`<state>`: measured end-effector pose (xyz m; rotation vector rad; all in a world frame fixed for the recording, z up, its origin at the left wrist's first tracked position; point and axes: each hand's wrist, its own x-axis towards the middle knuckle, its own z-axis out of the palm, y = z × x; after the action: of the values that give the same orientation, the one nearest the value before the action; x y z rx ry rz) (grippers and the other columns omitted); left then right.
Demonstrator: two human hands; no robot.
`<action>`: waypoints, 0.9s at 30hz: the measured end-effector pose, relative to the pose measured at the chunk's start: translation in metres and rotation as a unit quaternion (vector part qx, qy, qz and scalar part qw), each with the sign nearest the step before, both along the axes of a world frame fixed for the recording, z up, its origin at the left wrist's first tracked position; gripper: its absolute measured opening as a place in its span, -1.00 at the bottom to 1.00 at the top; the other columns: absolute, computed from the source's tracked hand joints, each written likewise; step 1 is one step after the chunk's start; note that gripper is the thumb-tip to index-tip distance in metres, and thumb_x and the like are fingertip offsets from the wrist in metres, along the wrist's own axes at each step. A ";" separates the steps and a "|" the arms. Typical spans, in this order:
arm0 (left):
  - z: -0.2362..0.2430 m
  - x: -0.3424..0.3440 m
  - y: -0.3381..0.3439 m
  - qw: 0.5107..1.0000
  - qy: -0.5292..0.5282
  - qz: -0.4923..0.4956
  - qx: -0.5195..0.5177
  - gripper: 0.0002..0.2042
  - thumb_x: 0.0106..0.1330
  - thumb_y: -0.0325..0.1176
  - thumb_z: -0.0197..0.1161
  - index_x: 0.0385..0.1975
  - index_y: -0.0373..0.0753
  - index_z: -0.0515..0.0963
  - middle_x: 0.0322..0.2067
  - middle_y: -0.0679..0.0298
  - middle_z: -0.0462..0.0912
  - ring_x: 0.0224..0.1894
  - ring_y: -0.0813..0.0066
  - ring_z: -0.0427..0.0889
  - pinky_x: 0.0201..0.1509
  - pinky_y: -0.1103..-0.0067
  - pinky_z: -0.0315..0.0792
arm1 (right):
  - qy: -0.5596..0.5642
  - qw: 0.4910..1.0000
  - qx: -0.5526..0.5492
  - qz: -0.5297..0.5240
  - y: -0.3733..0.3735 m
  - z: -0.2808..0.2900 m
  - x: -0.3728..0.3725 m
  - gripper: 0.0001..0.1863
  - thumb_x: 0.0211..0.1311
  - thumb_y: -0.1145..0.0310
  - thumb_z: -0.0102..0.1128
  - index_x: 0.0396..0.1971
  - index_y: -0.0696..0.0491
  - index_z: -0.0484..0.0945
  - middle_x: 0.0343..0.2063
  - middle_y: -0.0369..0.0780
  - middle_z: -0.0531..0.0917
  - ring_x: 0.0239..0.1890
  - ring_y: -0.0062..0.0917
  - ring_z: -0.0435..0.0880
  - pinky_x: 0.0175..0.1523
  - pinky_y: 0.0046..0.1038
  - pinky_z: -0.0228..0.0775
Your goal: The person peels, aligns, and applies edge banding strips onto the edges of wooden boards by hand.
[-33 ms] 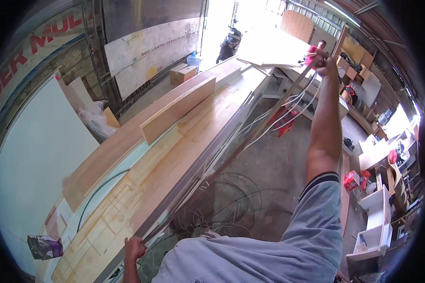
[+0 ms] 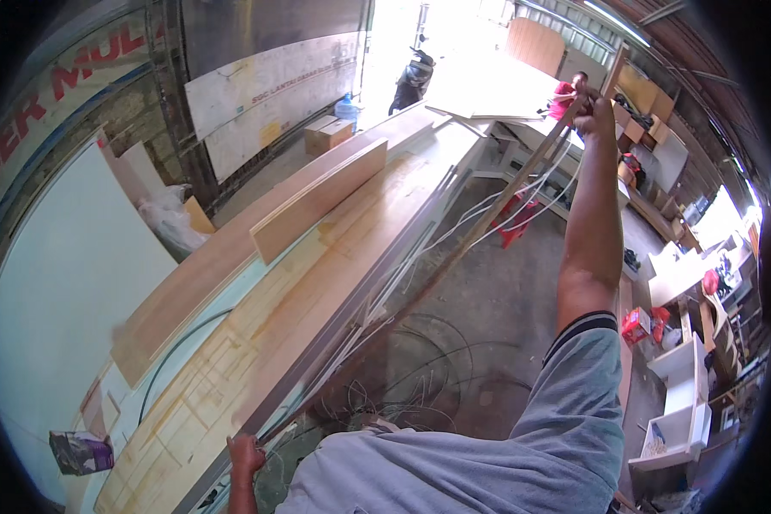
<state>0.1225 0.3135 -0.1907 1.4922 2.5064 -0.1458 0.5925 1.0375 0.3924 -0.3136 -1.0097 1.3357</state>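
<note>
A long, thin brown strip (image 2: 507,199) slants down from upper right to lower left, along the near side of a long wooden panel (image 2: 317,265). My right hand (image 2: 594,113), at the end of a stretched-out arm, is closed round its far end. Low in the picture, my left hand (image 2: 247,454) is closed at the panel's dark edge, where the strip's near end runs into it. Several thin white strips (image 2: 480,206) hang beside the brown one. On the panel's far side a narrow plywood board (image 2: 321,201) stands on its long edge.
A pale sheet (image 2: 64,283) leans at the left, with a dark bag-like pack (image 2: 81,451) near its foot. Loose wire (image 2: 420,390) lies coiled on the floor. Beyond are a red stool (image 2: 514,221), a person in red (image 2: 564,96) and a cardboard box (image 2: 327,134). White cabinet parts (image 2: 681,407) stand right.
The view has shifted very slightly. Both hands keep their hold on the strip.
</note>
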 end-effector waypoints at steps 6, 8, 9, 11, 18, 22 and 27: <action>0.159 0.057 0.123 0.946 -0.316 -0.032 0.064 -0.20 -0.05 0.15 0.41 0.14 -0.25 0.38 0.07 -0.05 0.46 0.18 0.04 0.41 0.29 0.32 0.24 | -0.021 0.999 0.031 -0.032 -0.102 -0.011 -0.081 -0.88 0.16 0.49 0.17 -0.42 0.26 0.54 -0.76 -0.44 0.33 -0.75 -0.74 0.24 -0.64 -0.69 0.04; 0.251 0.082 0.178 0.870 -0.416 -0.070 0.255 -0.20 0.09 0.15 0.32 0.22 -0.31 0.31 0.16 -0.10 0.38 0.26 0.04 0.34 0.31 0.33 0.21 | 0.016 0.998 -0.014 0.056 -0.153 -0.051 -0.117 -0.91 0.21 0.50 0.12 -0.42 0.21 0.55 -0.70 -0.36 0.45 -0.70 -0.76 0.33 -0.64 -0.69 0.07; 0.303 0.099 0.204 0.854 -0.395 -0.118 0.317 -0.21 0.11 0.11 0.34 0.21 -0.34 0.30 0.17 -0.11 0.37 0.26 0.04 0.33 0.29 0.34 0.24 | 0.054 0.995 -0.050 0.066 -0.173 -0.081 -0.133 -0.90 0.21 0.48 0.13 -0.38 0.20 0.57 -0.64 -0.33 0.49 -0.63 -0.72 0.40 -0.59 -0.67 0.11; 0.346 0.115 0.239 0.786 -0.334 -0.168 0.492 -0.26 0.14 0.04 0.35 0.19 -0.37 0.30 0.03 -0.07 0.50 0.14 0.09 0.47 0.19 0.33 0.33 | -0.003 0.995 -0.052 0.088 -0.246 -0.128 -0.198 -0.85 0.21 0.43 0.13 -0.28 0.18 0.58 -0.54 -0.27 0.58 -0.57 -0.64 0.46 -0.46 -0.61 0.28; 0.381 0.118 0.246 0.678 -0.671 -0.006 0.301 -0.72 0.41 -0.22 0.09 -0.39 -0.34 0.48 -0.66 0.38 0.40 -0.69 0.66 0.35 -0.63 0.67 0.22 | 0.005 0.981 -0.176 0.077 -0.264 -0.183 -0.239 -0.82 0.28 0.36 0.02 -0.32 0.13 0.57 -0.57 -0.22 0.58 -0.76 -0.66 0.31 -0.67 -0.62 0.10; 0.374 0.094 0.172 0.721 -0.621 -0.030 0.305 -0.75 0.39 -0.33 0.07 -0.55 -0.29 0.40 -0.76 0.42 0.30 -0.78 0.70 0.20 -0.74 0.66 0.06 | -0.017 0.968 -0.229 0.099 -0.132 -0.246 -0.183 -0.82 0.26 0.35 0.00 -0.41 0.08 0.56 -0.63 -0.27 0.56 -0.77 -0.71 0.30 -0.73 -0.66 0.04; 0.353 -0.002 0.003 0.655 -0.653 0.028 0.379 -0.81 0.34 -0.38 0.12 -0.47 -0.36 0.41 -0.80 0.30 0.34 -0.85 0.63 0.24 -0.81 0.63 0.10 | -0.121 0.958 -0.261 -0.015 -0.008 -0.297 -0.105 -0.77 0.20 0.37 -0.08 -0.62 0.00 0.49 -0.73 -0.35 0.50 -0.77 -0.69 0.35 -0.72 -0.64 0.09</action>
<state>0.1200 0.3169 0.1626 0.9531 1.2920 1.5545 0.4880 1.0300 0.0955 -0.9059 -0.8297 1.5495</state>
